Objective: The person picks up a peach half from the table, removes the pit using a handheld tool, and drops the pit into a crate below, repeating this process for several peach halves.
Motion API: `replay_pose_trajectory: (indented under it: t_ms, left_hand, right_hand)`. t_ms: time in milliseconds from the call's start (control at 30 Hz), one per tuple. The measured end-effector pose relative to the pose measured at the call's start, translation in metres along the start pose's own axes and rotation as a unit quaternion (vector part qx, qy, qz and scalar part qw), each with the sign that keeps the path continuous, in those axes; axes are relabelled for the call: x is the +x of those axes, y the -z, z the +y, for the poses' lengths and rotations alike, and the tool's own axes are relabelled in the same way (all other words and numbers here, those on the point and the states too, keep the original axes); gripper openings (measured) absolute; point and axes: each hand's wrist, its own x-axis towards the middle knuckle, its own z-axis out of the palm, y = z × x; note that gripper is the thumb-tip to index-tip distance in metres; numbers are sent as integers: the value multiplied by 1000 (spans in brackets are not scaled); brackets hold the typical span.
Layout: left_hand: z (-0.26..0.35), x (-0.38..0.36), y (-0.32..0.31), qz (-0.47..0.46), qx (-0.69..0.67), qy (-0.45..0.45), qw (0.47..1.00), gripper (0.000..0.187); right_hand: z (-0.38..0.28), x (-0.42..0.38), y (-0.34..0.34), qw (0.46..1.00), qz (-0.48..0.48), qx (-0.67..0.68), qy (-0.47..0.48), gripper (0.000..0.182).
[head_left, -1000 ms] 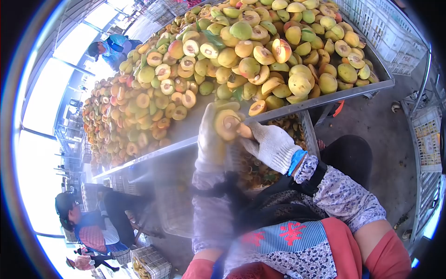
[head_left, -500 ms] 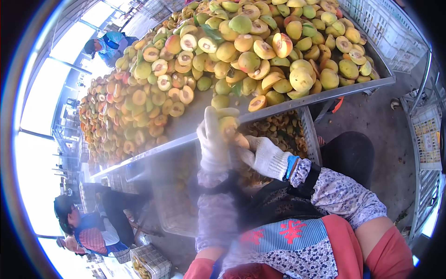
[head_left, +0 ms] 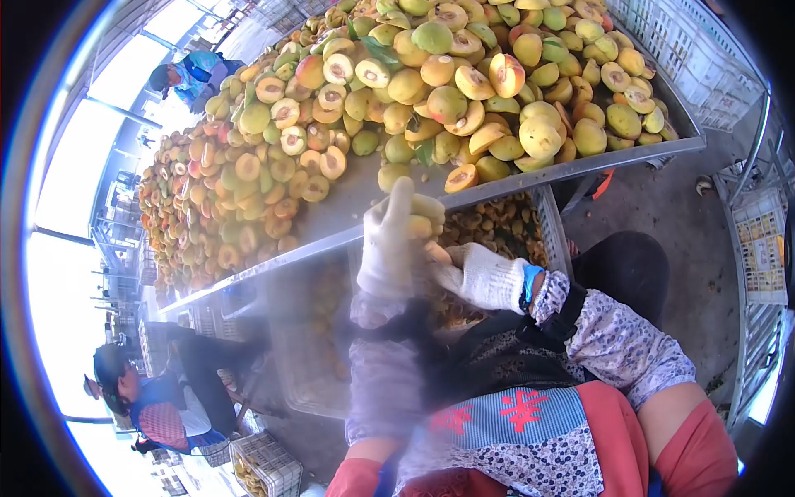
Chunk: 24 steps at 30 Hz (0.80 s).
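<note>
The left hand (head_left: 389, 244) is closing its grip around a peach half (head_left: 418, 225) just off the worktop's (head_left: 331, 217) near edge; the right hand (head_left: 480, 277) is pressing in from the right, fingers curled, touching the fruit.

Our bright, open-sided packing shed

We sit by a long metal table (head_left: 331, 217) heaped with halved and whole yellow-green fruit (head_left: 431, 91), a wire crate (head_left: 553, 232) of pits under its near edge. White plastic crates (head_left: 687, 50) are stacked at upper right above the grey concrete floor (head_left: 671, 207). Strong daylight pours in on the left, washing out the view there. One co-worker (head_left: 157, 398) sits low at lower left; another in blue (head_left: 186, 74) stands at the table's far end.
</note>
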Motion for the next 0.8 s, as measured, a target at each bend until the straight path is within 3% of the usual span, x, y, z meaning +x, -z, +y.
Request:
replay_pose_trajectory:
  t_ms: [100,167,233,300,433,500,533,600,633,700,767,800]
  left_hand:
    - [-13,-2,5,-14,-27,-18,999,62]
    - [-15,-5,1,13,-81,-4,997,60]
    - [-13,-5,-4,38,-136,8,990,59]
    - [-15,-4,-7,94,-190,58,976,55]
    - [-1,-8,-10,54,-174,58,982,52]
    - [6,-10,-18,90,-277,78,953,51]
    - [-5,-10,-14,58,-252,42,965,50]
    - [-9,-8,-2,11,-194,63,979,49]
    - [-9,-7,4,-36,-136,84,986,49]
    - [-5,-7,5,-39,-112,136,984,46]
    - [-9,-9,-2,-18,-108,61,992,48]
    - [-10,-8,-7,-20,-107,60,992,48]
  right_hand:
    - [-2,0,5,994,3,-95,60,56]
    - [-18,-10,9,970,-113,145,-161,58]
    - [-11,-11,5,958,-130,212,-141,59]
    - [-16,-14,5,924,-133,307,-184,61]
    - [-11,-14,13,910,-166,334,-182,58]
    - [-2,-6,18,813,-285,472,-186,57]
    - [0,-8,15,813,-286,472,-185,57]
    - [-15,-17,11,942,-137,263,-160,57]
    - [-18,-19,14,942,-138,262,-161,57]
    - [-21,-18,19,982,-113,100,-111,56]
    - [-16,-19,16,979,-122,116,-119,54]
    - [-15,-20,11,962,-128,199,-140,52]
